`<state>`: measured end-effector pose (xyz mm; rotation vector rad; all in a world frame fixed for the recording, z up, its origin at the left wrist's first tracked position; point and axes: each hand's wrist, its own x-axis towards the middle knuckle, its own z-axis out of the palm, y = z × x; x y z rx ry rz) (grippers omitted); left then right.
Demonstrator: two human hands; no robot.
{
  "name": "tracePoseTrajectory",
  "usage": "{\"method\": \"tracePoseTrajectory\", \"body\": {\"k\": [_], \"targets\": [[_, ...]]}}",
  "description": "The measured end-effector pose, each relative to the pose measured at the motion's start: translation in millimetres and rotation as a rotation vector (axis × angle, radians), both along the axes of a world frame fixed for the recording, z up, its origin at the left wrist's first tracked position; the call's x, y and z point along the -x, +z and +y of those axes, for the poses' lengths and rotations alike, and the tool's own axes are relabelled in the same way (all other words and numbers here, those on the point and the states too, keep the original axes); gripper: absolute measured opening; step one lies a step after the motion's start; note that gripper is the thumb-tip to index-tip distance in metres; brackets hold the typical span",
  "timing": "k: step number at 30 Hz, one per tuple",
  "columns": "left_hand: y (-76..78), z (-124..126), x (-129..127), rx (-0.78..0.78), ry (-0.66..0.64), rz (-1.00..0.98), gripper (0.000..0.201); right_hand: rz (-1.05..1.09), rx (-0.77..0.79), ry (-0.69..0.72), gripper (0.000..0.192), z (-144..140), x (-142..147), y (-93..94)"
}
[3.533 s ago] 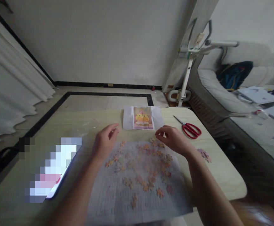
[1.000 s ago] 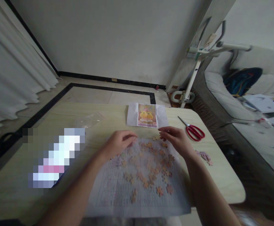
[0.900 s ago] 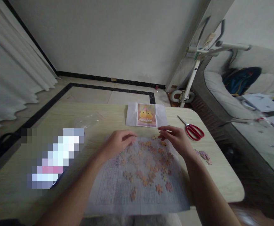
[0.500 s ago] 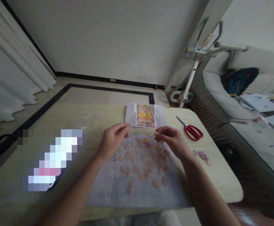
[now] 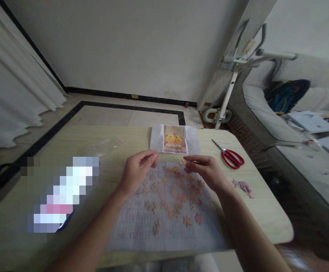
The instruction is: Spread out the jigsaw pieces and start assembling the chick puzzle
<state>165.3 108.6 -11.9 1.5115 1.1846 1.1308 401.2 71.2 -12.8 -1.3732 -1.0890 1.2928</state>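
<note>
My left hand (image 5: 138,169) hovers over the upper left of the printed paper sheet (image 5: 136,230), thumb and fingertips pinched together. Whatever lies between those fingertips is too small and blurred to name. Across the sheet, my right hand (image 5: 202,170) has its thumb and index finger apart, holding nothing visible. Close to its fingertips is a pale jigsaw piece (image 5: 182,162). Many loose orange and pink jigsaw pieces (image 5: 170,207) are scattered over the sheet between and below my hands. Beyond them lies a picture print (image 5: 175,139) of a yellow cartoon figure.
Red-handled scissors (image 5: 231,158) lie right of my right hand, with a small cluster of purplish jigsaw pieces (image 5: 243,187) nearer the table edge. A clear plastic bag (image 5: 105,146) and a pixelated bright device (image 5: 65,196) are at left. A grey sofa (image 5: 303,166) stands beside the table.
My right hand's thumb and index finger have parted, and the pale piece they were at is now beside the fingertips. My left hand stays almost in place, still pinched.
</note>
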Motion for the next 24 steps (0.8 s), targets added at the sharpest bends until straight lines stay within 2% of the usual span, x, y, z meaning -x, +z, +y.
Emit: {"method": "tracePoseTrajectory", "body": {"k": [8, 10, 15, 17, 20, 24], "targets": [[-5.5, 6, 2, -0.056, 0.065, -0.057, 0.016, -0.130, -0.111, -0.003, 0.024, 3, -1, -0.5], [-8.6, 7, 3, -0.059, 0.055, -0.054, 0.018, -0.233, -0.146, 0.016, 0.021, 3, -3, -2.7], [-12.2, 8, 5, -0.114, 0.058, -0.021, 0.018, -0.693, -0.281, 0.090, 0.013, 1, -4, -8.3], [-12.3, 8, 6, -0.131, 0.053, 0.004, 0.017, -0.813, -0.331, 0.139, 0.011, 1, -4, -9.8], [-12.0, 8, 6, -0.142, 0.050, 0.020, 0.017, -0.915, -0.398, 0.177, 0.009, 1, -5, -11.5], [-11.5, 9, 7, -0.164, 0.070, 0.039, 0.016, -0.980, -0.493, 0.143, 0.014, 1, -5, -13.7]]}}
